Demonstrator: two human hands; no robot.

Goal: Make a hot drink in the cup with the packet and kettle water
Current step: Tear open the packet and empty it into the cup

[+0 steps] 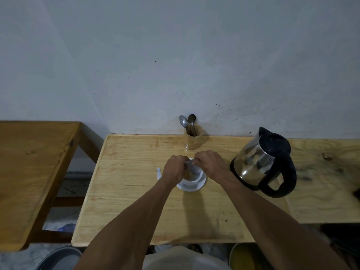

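A white cup (191,181) stands on a white saucer (201,184) in the middle of the wooden table (136,201). Both hands hover right over the cup. My left hand (174,169) and my right hand (209,162) each pinch one end of a small silvery packet (191,166), held tilted above the cup's mouth. Yellowish powder shows inside the cup. A steel kettle (259,161) with a black lid and handle stands to the right of the cup, a hand's width from my right wrist.
A wooden holder (193,139) with two spoons (188,121) stands by the wall behind the cup. A small white scrap (159,172) lies left of the saucer. A second wooden table (29,172) is at the left. Basins (58,258) sit on the floor below.
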